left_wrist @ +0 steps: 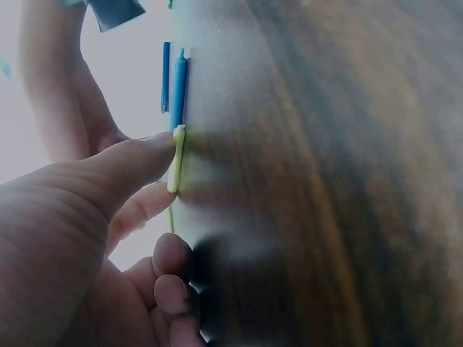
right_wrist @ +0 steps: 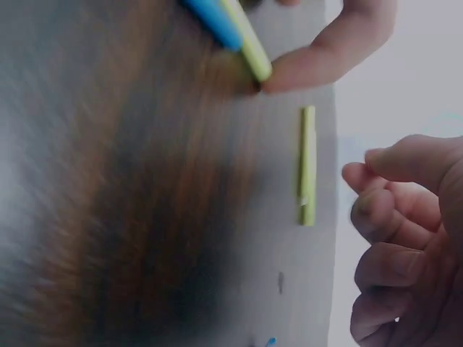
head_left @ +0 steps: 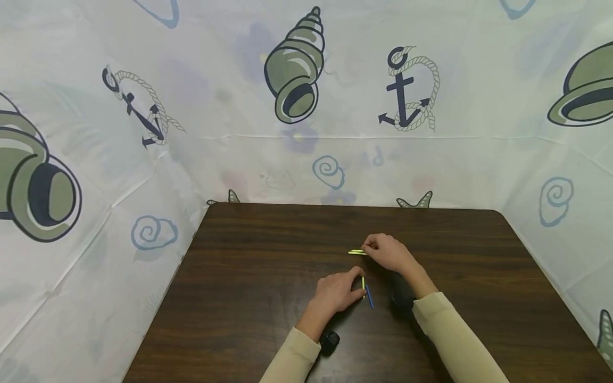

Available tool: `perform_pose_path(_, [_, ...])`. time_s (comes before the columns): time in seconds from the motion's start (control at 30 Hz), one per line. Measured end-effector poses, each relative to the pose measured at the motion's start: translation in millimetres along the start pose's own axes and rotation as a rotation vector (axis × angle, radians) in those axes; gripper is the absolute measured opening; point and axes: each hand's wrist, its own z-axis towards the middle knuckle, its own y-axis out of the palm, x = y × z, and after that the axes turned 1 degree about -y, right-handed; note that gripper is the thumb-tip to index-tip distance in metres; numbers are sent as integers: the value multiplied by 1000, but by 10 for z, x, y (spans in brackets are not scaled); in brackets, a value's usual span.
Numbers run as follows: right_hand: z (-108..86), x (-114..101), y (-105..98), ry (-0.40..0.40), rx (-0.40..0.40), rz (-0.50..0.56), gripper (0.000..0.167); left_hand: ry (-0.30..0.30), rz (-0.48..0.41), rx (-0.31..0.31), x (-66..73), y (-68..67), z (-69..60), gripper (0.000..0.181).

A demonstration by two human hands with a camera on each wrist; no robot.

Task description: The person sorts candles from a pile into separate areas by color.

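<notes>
My left hand (head_left: 335,291) pinches a thin yellow stick (left_wrist: 176,163) lengthwise, thumb at one end and index finger at the other. Close beside that stick a blue stick (head_left: 370,298) lies on the table, slanting away from it. Farther back, my right hand (head_left: 389,252) is by a pair of yellow sticks (head_left: 356,252) lying side by side. In the right wrist view this hand's fingers (right_wrist: 391,264) are curled, the thumb meets the index finger, and no stick shows between them. A gap separates them from the yellow sticks (right_wrist: 307,166) there.
Another blue stick (left_wrist: 166,76) appears in the left wrist view; in the head view a blue end (head_left: 398,274) peeks out by the right wrist. The dark wooden table (head_left: 239,255) meets a printed white cloth (head_left: 354,127) at its back and sides.
</notes>
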Motion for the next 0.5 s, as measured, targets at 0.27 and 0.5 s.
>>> perform_pose_path(0.27, [-490,-18,-7,2,-153,128,29,6,-8,-9,34,1,9,45])
perform_pose_path(0.5, [-779,-185,73,46,-253,116,24,-25,-33,2,44,-17,-14,44])
